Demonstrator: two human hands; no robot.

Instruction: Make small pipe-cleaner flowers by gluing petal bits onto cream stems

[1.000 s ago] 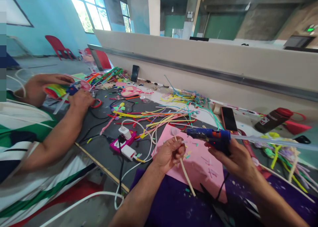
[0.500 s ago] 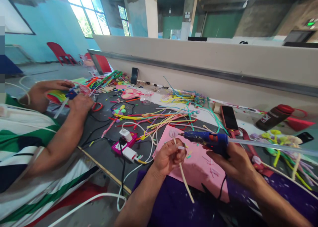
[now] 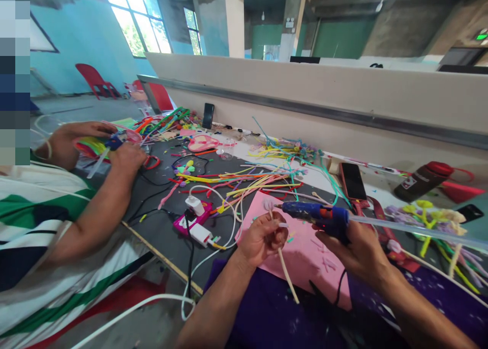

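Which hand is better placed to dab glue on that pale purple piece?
Likely the right hand: it holds the blue glue gun, nozzle pointing toward the purple piece, while the left hand grips the cream stem.

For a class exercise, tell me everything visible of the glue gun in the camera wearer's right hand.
The glue gun is blue, plastic-looking, with an orange patch on its side and grimy smudges toward the front. It is held roughly level, its front over the pink sheet, its nozzle pointing left, close to a pale purple puff; whether they touch is unclear. A long translucent stick runs out of its back. The right hand grips its handle.
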